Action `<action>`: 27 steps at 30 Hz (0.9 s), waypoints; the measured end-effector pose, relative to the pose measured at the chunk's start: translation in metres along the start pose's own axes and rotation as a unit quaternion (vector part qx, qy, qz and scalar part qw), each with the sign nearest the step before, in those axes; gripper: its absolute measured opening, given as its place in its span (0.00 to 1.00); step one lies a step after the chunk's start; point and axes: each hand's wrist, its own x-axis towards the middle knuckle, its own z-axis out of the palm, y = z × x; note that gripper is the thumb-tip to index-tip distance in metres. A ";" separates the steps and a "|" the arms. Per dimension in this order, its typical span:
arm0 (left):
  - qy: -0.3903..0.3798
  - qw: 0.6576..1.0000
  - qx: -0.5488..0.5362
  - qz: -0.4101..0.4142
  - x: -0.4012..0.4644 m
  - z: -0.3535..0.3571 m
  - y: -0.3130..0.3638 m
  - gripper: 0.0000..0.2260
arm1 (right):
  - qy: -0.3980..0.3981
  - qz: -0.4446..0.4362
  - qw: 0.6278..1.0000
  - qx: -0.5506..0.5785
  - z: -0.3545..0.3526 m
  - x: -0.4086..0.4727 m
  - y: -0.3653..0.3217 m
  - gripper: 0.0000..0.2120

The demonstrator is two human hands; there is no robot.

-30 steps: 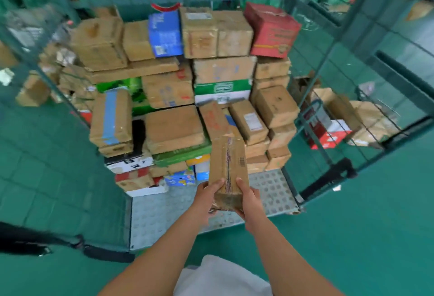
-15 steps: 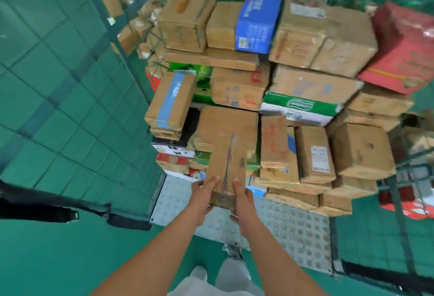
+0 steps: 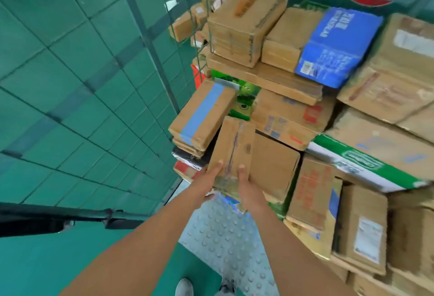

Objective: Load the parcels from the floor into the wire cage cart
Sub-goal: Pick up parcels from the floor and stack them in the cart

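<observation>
I hold a narrow brown cardboard parcel [image 3: 234, 147] with a taped seam by its near end. My left hand [image 3: 206, 178] grips its left side and my right hand [image 3: 246, 183] grips its right side, thumbs on top. The parcel's far end reaches in among the stack inside the wire cage cart [image 3: 150, 44], between a blue-taped box [image 3: 202, 117] on the left and a plain brown box [image 3: 274, 164] on the right. Whether it rests on anything I cannot tell.
The cart's studded grey floor plate [image 3: 218, 232] lies bare below my arms. Stacked parcels fill the cart to the right, with a blue box [image 3: 335, 44] and a green-and-white box [image 3: 366, 161] among them. Green wire mesh [image 3: 70, 84] walls the left side. A black bar [image 3: 54, 218] crosses at lower left.
I have stepped closer and moved the parcel forward and up into the stack, beside the blue-taped box. Both hands keep the same grip.
</observation>
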 end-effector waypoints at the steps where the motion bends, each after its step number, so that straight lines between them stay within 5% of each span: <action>1: 0.008 1.000 -0.008 0.005 0.008 0.000 0.006 0.26 | -0.003 -0.006 1.000 -0.001 0.000 0.008 -0.006 0.38; 7: 0.019 1.000 -0.021 0.007 0.055 -0.003 0.035 0.26 | -0.022 0.004 1.000 0.014 0.012 0.057 -0.032 0.34; 12: 0.058 0.998 -0.019 0.034 0.064 -0.005 0.041 0.28 | -0.078 0.031 0.996 0.044 0.026 0.070 -0.039 0.18; 27: 0.056 0.992 -0.103 0.055 -0.006 -0.031 -0.024 0.30 | -0.110 0.051 0.988 0.098 0.055 0.011 -0.015 0.26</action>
